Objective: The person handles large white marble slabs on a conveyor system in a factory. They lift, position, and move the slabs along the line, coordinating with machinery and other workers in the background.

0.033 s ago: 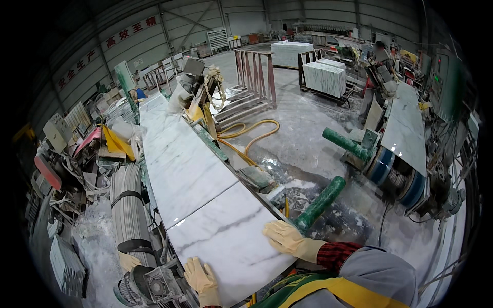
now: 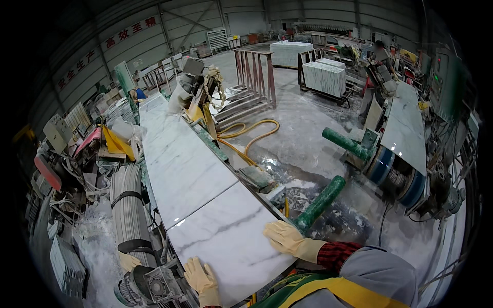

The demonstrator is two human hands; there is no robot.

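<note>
left hand [image 2: 201, 278] in a pale glove, flat and open on the near left edge of the marble slab [image 2: 233, 241]; right hand [image 2: 285, 238], gloved too, spread open on the slab's right edge, gripping nothing. slab lying flat at the near end of the line, butted against a longer slab [image 2: 177, 159] running away toward the polishing head [image 2: 192, 82]. green roller [image 2: 321, 201] just right of the right hand, yellow hose [image 2: 251, 138] on the wet floor [image 2: 308, 128] beyond.
</note>
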